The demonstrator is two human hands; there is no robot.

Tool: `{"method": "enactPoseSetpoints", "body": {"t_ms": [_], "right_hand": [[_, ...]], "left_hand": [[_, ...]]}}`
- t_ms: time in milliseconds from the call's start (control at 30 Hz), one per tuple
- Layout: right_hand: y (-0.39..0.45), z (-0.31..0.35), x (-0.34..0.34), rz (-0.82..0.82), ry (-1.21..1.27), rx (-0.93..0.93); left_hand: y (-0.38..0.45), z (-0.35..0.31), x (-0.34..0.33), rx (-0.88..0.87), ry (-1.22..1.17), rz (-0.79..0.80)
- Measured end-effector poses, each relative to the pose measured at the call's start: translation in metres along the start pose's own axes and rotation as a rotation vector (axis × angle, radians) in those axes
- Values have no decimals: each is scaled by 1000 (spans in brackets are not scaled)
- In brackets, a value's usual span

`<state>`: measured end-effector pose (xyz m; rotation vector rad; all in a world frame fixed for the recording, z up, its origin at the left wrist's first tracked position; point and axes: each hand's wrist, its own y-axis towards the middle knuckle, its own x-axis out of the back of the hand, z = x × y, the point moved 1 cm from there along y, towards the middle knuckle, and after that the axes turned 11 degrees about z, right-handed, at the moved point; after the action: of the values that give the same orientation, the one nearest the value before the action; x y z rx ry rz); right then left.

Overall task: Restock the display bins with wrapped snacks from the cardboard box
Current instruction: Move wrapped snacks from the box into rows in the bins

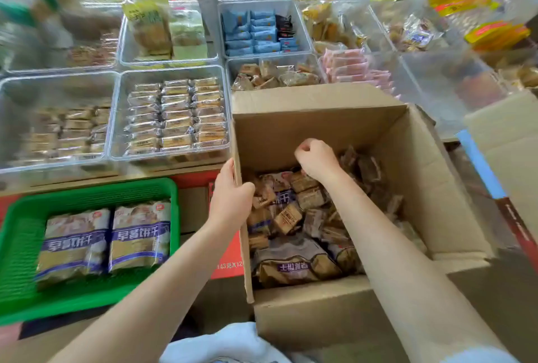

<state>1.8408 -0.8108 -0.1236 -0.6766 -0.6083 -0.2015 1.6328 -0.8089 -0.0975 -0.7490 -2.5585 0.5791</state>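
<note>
Cardboard box [320,129] sat open at 4 o'clock of the view, flaps out, partly filled with small brown wrapped snacks [302,205] heaped in its bottom, plus a larger bag lying flat at the near end. Left hand [230,196] gripped the box's left wall at the rim, thumb inside, fingers outside. Right hand [316,159] was inside the box above the heap, fingers curled; whether it held a snack could not be told. Clear display bins [171,156] stood in rows from 9 to 1 o'clock; the one at 11 o'clock held neat rows of pale wrapped biscuits [177,115]. Green basket [26,211] at 8 o'clock carried two large biscuit bags [107,240] side by side.
</note>
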Motion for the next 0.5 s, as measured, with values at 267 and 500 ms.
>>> {"method": "enactPoseSetpoints", "body": {"t_ms": [267,500], "right_hand": [[48,-20,-74,459,-163,-55],[64,-44,-114,520,154,-276]], "left_hand": [[-7,-2,1,-8,76,-56],[-1,4,3,-29,23,-70]]}}
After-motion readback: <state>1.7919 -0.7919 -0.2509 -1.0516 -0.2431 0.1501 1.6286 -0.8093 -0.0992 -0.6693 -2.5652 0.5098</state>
